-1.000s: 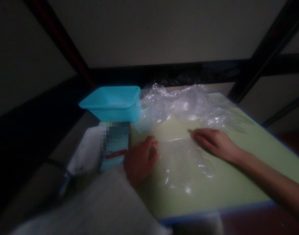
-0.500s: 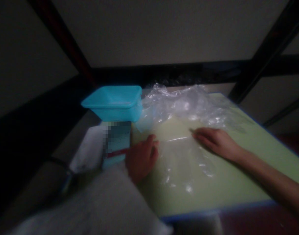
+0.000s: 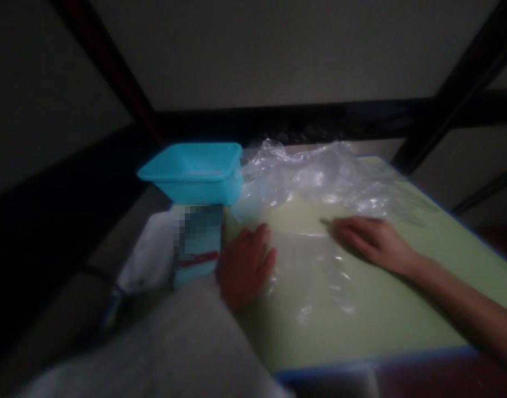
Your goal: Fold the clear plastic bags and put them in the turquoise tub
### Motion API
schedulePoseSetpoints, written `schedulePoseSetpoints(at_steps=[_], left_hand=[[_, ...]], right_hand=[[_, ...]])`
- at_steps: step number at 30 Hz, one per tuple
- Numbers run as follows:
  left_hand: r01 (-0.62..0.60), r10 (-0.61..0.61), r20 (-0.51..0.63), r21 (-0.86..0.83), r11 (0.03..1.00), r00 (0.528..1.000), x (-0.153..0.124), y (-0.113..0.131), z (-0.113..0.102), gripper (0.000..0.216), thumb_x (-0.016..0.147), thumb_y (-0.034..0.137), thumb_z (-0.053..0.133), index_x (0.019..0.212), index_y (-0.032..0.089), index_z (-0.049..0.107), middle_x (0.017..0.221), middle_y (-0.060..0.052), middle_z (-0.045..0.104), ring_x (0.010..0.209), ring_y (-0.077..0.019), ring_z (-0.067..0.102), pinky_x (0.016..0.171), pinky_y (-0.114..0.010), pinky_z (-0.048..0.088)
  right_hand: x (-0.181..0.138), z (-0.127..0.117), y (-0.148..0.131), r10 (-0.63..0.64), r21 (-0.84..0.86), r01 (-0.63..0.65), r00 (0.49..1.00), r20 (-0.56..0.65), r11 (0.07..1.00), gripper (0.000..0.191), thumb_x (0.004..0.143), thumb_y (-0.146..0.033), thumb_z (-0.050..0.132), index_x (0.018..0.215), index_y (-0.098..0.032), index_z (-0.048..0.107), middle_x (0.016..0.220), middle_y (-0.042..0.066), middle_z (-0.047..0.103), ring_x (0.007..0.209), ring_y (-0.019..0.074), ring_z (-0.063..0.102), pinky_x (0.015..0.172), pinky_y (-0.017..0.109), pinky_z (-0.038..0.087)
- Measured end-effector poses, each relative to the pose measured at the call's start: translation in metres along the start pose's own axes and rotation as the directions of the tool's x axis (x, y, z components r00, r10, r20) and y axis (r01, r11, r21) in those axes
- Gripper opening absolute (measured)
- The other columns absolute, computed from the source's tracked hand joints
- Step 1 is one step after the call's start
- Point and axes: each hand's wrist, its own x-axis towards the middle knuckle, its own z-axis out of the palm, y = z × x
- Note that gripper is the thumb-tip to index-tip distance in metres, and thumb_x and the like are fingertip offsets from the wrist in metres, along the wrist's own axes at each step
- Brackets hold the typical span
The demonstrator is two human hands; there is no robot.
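A clear plastic bag (image 3: pixel 311 260) lies flat on the pale green table (image 3: pixel 394 309). My left hand (image 3: pixel 245 265) rests on the bag's left edge, fingers loosely curled downward against the plastic. On the bag's upper right edge my right hand (image 3: pixel 371 240) lies flat with its fingers stretched out and pointing left. Behind the hands sits a heap of crumpled clear plastic (image 3: pixel 315 177). The scene is dim and blurred.
A turquoise plastic tub (image 3: pixel 195 171) stands at the back left, on top of a light blue box (image 3: pixel 197 243). A white cloth or sleeve (image 3: pixel 174 348) fills the lower left. Dark frame bars (image 3: pixel 444 88) cross behind the table. The table's blue edge (image 3: pixel 361 365) runs near me.
My left hand has shifted slightly right onto the bag and its fingers have flattened somewhat. My right hand has barely moved.
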Motion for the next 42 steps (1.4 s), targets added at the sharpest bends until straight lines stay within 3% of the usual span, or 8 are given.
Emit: schedulePoseSetpoints(at_steps=[7, 14, 20, 27, 32, 35, 39, 42], left_hand=[[-0.088, 0.089, -0.017, 0.03, 0.996, 0.996, 0.003, -0.006, 0.007, 0.041, 0.091, 0.028, 0.038, 0.126, 0.009, 0.046, 0.128, -0.016, 0.056, 0.121, -0.0269, 0.049, 0.104, -0.045, 0.038], [-0.191, 0.203, -0.113, 0.106, 0.976, 0.973, -0.002, -0.014, 0.017, 0.052, 0.095, 0.033, 0.033, 0.14, 0.005, 0.032, 0.144, -0.017, 0.041, 0.134, -0.0282, 0.038, 0.11, -0.045, 0.035], [-0.205, 0.221, -0.198, 0.096, 0.974, 0.955, -0.004, -0.014, 0.018, 0.049, 0.097, 0.033, 0.031, 0.139, 0.008, 0.034, 0.142, -0.018, 0.045, 0.133, -0.0269, 0.041, 0.109, -0.044, 0.038], [-0.231, 0.247, -0.262, 0.09, 0.969, 0.933, -0.004, -0.019, 0.023, 0.048, 0.097, 0.033, 0.033, 0.141, 0.013, 0.031, 0.139, -0.016, 0.049, 0.129, -0.0265, 0.046, 0.106, -0.046, 0.041], [-0.246, 0.26, -0.259, 0.087, 0.965, 0.93, -0.005, -0.02, 0.025, 0.047, 0.097, 0.031, 0.033, 0.14, 0.01, 0.033, 0.137, -0.019, 0.049, 0.128, -0.0284, 0.047, 0.104, -0.048, 0.043], [-0.224, 0.234, -0.276, 0.067, 0.972, 0.932, -0.005, -0.02, 0.026, 0.047, 0.096, 0.032, 0.035, 0.139, 0.013, 0.034, 0.137, -0.017, 0.05, 0.127, -0.0276, 0.048, 0.105, -0.047, 0.042], [-0.224, 0.233, -0.269, 0.067, 0.972, 0.934, -0.005, -0.021, 0.028, 0.047, 0.097, 0.034, 0.034, 0.138, 0.011, 0.036, 0.137, -0.016, 0.05, 0.128, -0.0264, 0.047, 0.107, -0.043, 0.041], [-0.215, 0.225, -0.273, 0.068, 0.974, 0.935, -0.005, -0.021, 0.029, 0.049, 0.097, 0.036, 0.034, 0.138, 0.01, 0.038, 0.138, -0.016, 0.05, 0.128, -0.0262, 0.047, 0.108, -0.042, 0.04]], right_hand=[[-0.001, 0.0, 0.001, -0.134, 0.012, 0.134, 0.991, -0.021, 0.991, 0.031, 0.093, -0.029, 0.042, 0.108, -0.016, 0.066, 0.098, 0.009, 0.072, 0.081, 0.0202, 0.067, 0.071, 0.034, 0.053], [-0.002, 0.001, 0.003, -0.349, 0.056, 0.35, 0.937, -0.016, 0.935, 0.027, 0.094, -0.025, 0.045, 0.104, -0.012, 0.066, 0.088, 0.01, 0.071, 0.073, 0.0175, 0.066, 0.065, 0.03, 0.052], [-0.003, -0.005, -0.004, -0.423, 0.159, 0.414, 0.906, 0.03, 0.897, 0.023, 0.093, -0.022, 0.046, 0.098, -0.015, 0.066, 0.081, 0.007, 0.067, 0.071, 0.0164, 0.062, 0.063, 0.03, 0.05], [-0.005, -0.006, -0.015, -0.434, 0.409, 0.353, 0.892, 0.122, 0.842, 0.022, 0.089, -0.012, 0.047, 0.1, -0.014, 0.066, 0.077, 0.007, 0.068, 0.069, 0.0156, 0.062, 0.061, 0.029, 0.049], [-0.009, -0.005, -0.022, -0.472, 0.471, 0.347, 0.863, 0.178, 0.811, 0.023, 0.087, -0.01, 0.048, 0.097, -0.016, 0.067, 0.084, 0.008, 0.071, 0.08, 0.0178, 0.064, 0.071, 0.033, 0.05], [-0.012, -0.003, -0.024, -0.475, 0.536, 0.312, 0.857, 0.197, 0.785, 0.024, 0.087, -0.008, 0.049, 0.101, -0.017, 0.067, 0.075, 0.005, 0.07, 0.076, 0.0159, 0.064, 0.07, 0.031, 0.051], [-0.008, 0.001, -0.017, -0.349, 0.553, 0.224, 0.928, 0.131, 0.803, 0.02, 0.089, -0.014, 0.054, 0.104, -0.019, 0.066, 0.083, 0.004, 0.07, 0.076, 0.0137, 0.065, 0.067, 0.026, 0.052], [-0.001, 0.004, -0.009, -0.267, 0.427, 0.212, 0.961, 0.073, 0.879, 0.031, 0.088, -0.018, 0.058, 0.119, -0.023, 0.059, 0.112, 0.007, 0.066, 0.103, 0.018, 0.061, 0.088, 0.035, 0.05]])
